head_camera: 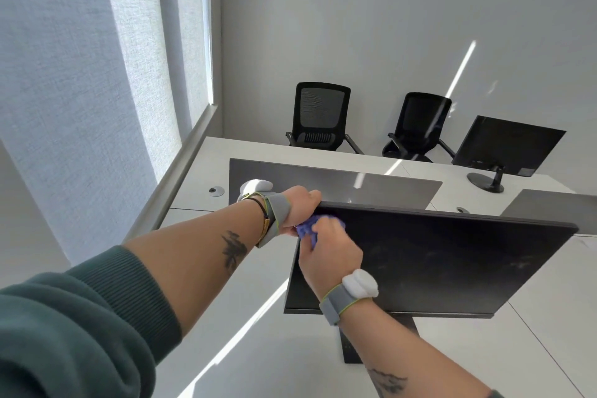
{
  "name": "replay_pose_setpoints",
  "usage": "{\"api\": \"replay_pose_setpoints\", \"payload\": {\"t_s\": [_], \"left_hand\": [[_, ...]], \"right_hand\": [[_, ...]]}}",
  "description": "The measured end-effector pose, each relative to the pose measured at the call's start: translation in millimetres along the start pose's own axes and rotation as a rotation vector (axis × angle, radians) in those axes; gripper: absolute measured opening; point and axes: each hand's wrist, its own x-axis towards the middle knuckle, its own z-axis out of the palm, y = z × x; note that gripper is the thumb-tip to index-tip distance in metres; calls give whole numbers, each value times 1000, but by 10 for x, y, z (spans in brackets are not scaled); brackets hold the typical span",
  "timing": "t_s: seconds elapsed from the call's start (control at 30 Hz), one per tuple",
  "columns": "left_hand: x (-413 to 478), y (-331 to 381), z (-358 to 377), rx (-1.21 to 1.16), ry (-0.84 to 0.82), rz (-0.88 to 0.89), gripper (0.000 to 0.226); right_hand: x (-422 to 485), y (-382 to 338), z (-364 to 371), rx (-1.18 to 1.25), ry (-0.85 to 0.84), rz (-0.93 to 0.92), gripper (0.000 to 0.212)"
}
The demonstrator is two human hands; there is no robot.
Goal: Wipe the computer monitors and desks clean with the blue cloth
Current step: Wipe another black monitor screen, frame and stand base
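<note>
A black monitor [445,262] stands on the white desk [245,326] in front of me, its dark screen streaked with dust. My left hand [298,205] grips the monitor's top left corner, fingers curled over the edge. My right hand [329,249] holds the bunched blue cloth [307,229] against the screen's upper left part, just below my left hand. Most of the cloth is hidden under my fingers.
A grey divider panel [332,184] runs behind the monitor. A second black monitor [507,147] stands on the far desk at right. Two black mesh chairs [321,116] wait by the back wall. Window blinds [80,90] fill the left side.
</note>
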Motion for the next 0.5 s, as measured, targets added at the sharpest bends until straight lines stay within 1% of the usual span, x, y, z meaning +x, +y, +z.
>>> {"api": "replay_pose_setpoints", "payload": {"t_s": [0.07, 0.13, 0.17, 0.23, 0.27, 0.33, 0.37, 0.4, 0.43, 0.5], "left_hand": [[10, 5, -15, 72, 47, 24, 37], [26, -3, -19, 95, 59, 26, 37], [40, -16, -11, 83, 45, 25, 34], [16, -3, 11, 17, 6, 0, 26], [-3, 9, 24, -5, -2, -13, 26], [-18, 16, 37, 0, 7, -3, 29], [-3, 10, 34, 25, 21, 4, 32], [1, 0, 25, 65, 39, 9, 35], [9, -13, 13, 87, 59, 19, 38], [13, -37, -8, 88, 75, 21, 41]], "right_hand": [[-155, 28, 92, -91, -120, -17, 24], [-158, 14, 95, -64, -146, 30, 20], [-118, -13, 55, -17, -124, 69, 17], [22, -70, -49, 99, 27, 103, 16], [95, -93, -107, 139, 97, 119, 16], [162, -127, -147, 153, 136, 128, 17], [143, -127, -134, 135, 116, 98, 18], [91, -113, -104, 98, 60, 71, 18], [29, -94, -71, 48, -22, 60, 16], [-58, -62, -49, -50, -237, 92, 16]]}}
